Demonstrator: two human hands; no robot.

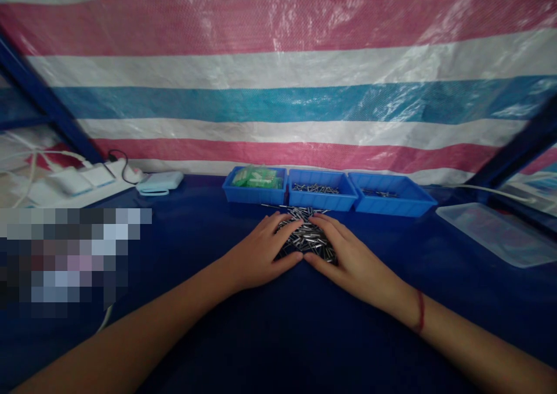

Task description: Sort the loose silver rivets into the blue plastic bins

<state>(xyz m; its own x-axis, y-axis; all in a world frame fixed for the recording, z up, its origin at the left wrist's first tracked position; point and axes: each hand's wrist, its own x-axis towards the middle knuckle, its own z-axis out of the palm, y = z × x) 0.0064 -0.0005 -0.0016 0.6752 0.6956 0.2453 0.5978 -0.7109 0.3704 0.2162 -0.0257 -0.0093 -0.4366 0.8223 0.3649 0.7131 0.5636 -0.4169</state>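
Observation:
A heap of thin, shiny metal pins (308, 237) lies on the dark blue tabletop (300, 330); their exact kind is too small to tell. Around its left side curves my left hand (261, 252), fingers apart, with the fingertips touching the pins. My right hand (348, 257) mirrors it on the right side, thumb and fingers spread against the heap. The two thumbs nearly meet at the near edge. Just behind the heap stand a blue bin (322, 201) with similar pins, a right-hand blue bin (391, 207) with a few, and a left-hand blue bin (255, 195) holding green plastic packets (256, 177).
A clear plastic lid or tray (500, 234) lies at the right. On the left are a white power strip (82, 182) with plugs and cables, a light blue box-like device (160, 182) and a blurred-out patch. Striped sheeting (278, 104) hangs behind, between blue frame posts.

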